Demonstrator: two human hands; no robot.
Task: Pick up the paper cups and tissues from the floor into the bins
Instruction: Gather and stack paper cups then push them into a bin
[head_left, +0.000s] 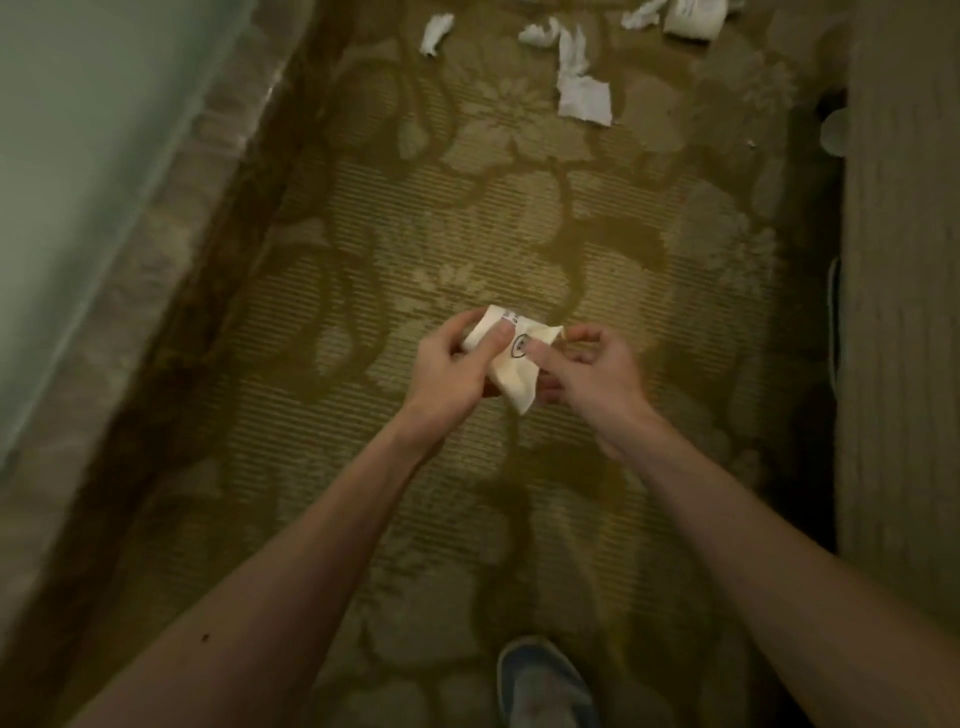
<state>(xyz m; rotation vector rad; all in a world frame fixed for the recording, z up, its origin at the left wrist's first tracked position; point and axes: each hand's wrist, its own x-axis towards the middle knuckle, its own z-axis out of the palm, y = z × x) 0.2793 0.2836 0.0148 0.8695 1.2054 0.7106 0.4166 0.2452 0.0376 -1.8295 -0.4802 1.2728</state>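
Paper cup (513, 383), crushed?, in left hand (451, 366), right hand (597, 370).

Left forearm (291, 561) and right forearm (737, 519), both bare, reach forward and converge on a flattened paper cup (511, 376) held between the hands. Left hand (452, 369): at the cup's left side, back of hand upward, fingers curled under the cup, thumb pressed on its upper face. Right hand (597, 369): at the cup's right side, thumb laid on its right edge, fingers curled behind it. The two thumb tips lie near each other on the cup; the wrists stay apart.
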